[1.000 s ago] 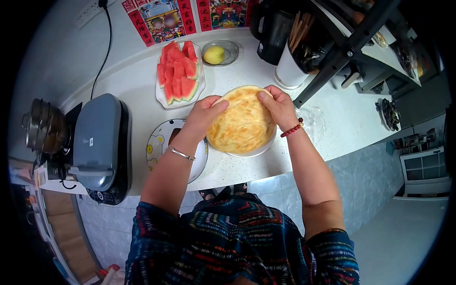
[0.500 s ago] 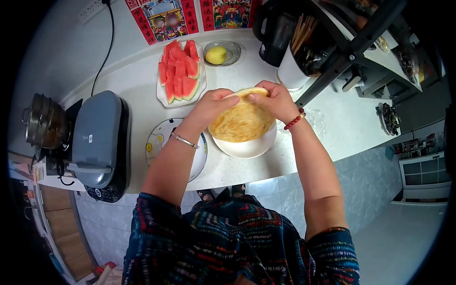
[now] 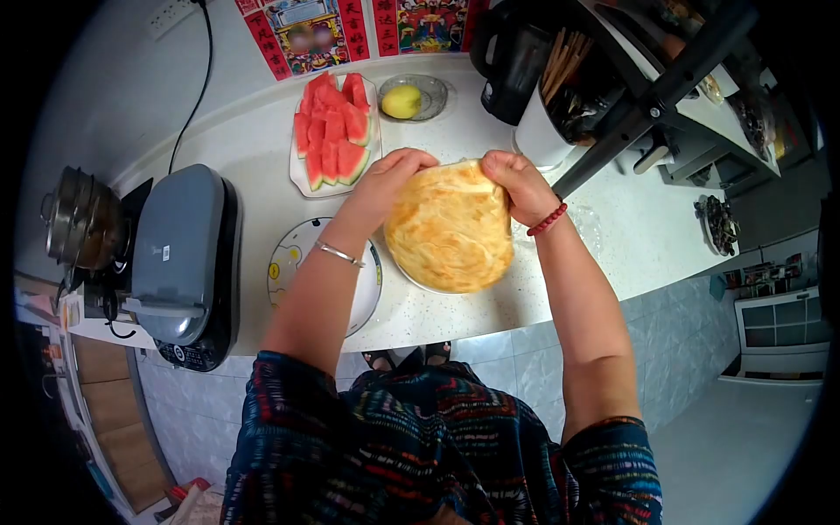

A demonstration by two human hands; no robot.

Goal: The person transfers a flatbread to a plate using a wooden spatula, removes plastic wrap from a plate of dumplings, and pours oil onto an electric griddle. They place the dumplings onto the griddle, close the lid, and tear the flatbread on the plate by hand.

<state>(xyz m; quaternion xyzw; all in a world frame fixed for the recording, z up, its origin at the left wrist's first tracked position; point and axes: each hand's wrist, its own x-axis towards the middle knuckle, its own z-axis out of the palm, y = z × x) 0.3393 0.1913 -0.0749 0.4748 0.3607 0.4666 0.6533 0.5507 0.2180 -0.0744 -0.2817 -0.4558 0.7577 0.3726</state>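
Note:
A round golden flatbread (image 3: 449,229) spreads over a white plate (image 3: 435,289), whose rim shows only at the lower edge. My left hand (image 3: 391,182) grips the flatbread's far left edge, fingers curled under it. On the far right edge, my right hand (image 3: 520,185) pinches the bread between thumb and fingers. Just left of the bread, partly behind my left forearm, lies a patterned plate (image 3: 367,297).
Watermelon slices (image 3: 331,140) fill a platter at the back, beside a glass dish with a yellow fruit (image 3: 402,101). A grey electric griddle (image 3: 179,245) stands left, a steamer pot (image 3: 83,219) beyond it. A white utensil holder (image 3: 541,136) and black rack post (image 3: 656,109) are right.
The flatbread, bunched or folded near the far edge before, now hangs spread out and covers most of the white plate. My hands have moved slightly apart along its far edge.

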